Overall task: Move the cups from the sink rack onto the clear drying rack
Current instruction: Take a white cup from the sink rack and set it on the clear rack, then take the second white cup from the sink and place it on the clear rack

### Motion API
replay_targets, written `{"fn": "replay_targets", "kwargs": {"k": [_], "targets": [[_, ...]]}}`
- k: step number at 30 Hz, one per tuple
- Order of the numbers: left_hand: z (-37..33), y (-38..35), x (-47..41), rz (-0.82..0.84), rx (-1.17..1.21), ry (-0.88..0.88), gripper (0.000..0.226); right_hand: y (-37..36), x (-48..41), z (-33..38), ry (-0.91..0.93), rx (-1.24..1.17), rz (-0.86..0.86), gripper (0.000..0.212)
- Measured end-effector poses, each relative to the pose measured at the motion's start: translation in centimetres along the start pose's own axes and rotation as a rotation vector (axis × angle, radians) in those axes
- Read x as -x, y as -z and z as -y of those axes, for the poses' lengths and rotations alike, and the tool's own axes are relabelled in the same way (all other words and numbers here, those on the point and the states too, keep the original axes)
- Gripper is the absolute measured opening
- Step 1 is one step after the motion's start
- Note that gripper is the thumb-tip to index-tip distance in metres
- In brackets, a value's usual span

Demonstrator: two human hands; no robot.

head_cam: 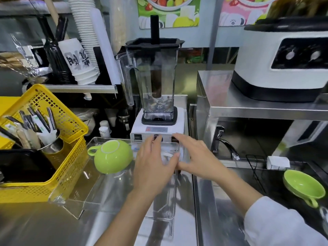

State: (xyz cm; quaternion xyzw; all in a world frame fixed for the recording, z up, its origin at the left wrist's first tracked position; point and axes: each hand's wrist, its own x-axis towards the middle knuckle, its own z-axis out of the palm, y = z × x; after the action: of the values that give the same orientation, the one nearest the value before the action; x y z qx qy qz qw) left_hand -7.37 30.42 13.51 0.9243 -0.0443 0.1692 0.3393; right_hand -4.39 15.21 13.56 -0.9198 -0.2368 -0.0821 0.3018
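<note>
One lime-green ceramic cup (113, 157) sits inverted on the clear acrylic drying rack (85, 197); another green cup (303, 187) waits on the black wire sink rack (255, 167); left hand (154, 169) and right hand (195, 157) are spread, grasping nothing I can make out

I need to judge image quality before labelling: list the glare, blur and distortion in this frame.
Head view: wide-angle bending bows the shelf edges and blender; glare streaks the steel counter; the clear drying rack is hard to trace; the sleeve at the lower right is motion-blurred.

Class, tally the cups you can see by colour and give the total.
Lime-green ceramic cups: 2, one upside down on the clear drying rack, one in the sink.
White printed paper cups: 1, topping a stack.
Total: 3
</note>
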Motion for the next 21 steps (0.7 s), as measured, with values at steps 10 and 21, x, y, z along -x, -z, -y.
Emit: {"fn": "replay_targets", "kwargs": {"k": [10,21], "targets": [[-9.5,-7.5,1.7,0.193,0.083,-0.2,0.065,6.6,8.1,-7.9,-0.169,0.077,-0.128,0.077],[-18.7,-21.5,4.9,0.495,0.106,-0.345,0.065,13.4,21.7,-19.9,-0.487,0.179,-0.121,0.083]]}}
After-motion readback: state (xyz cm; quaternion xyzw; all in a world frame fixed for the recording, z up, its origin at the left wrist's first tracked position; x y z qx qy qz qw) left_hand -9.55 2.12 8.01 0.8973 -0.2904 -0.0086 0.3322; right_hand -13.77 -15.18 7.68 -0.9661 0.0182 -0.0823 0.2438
